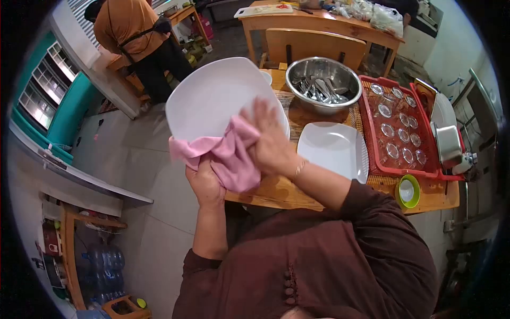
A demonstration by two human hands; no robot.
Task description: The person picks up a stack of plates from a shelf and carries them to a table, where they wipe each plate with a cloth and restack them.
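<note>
A large white square plate (218, 95) is held up and tilted over the table's left edge. My left hand (206, 181) grips its near rim through a pink cloth (231, 151), which bunches over the rim and hangs below. My right hand (271, 135) is at the plate's right side against the cloth, its fingers stretched out and blurred by motion. Part of the plate's inner face is hidden by the cloth and right hand. Just right of my right wrist, another white square plate (332, 149) lies on the table.
A steel bowl (324, 106) of cutlery stands behind the lying plate. Farther right, a red basket (374, 165) holds several upturned glasses (388, 129). Green and white small bowls (408, 191) sit near the wooden table's (271, 194) front edge. Another person (135, 32) bends at the back left.
</note>
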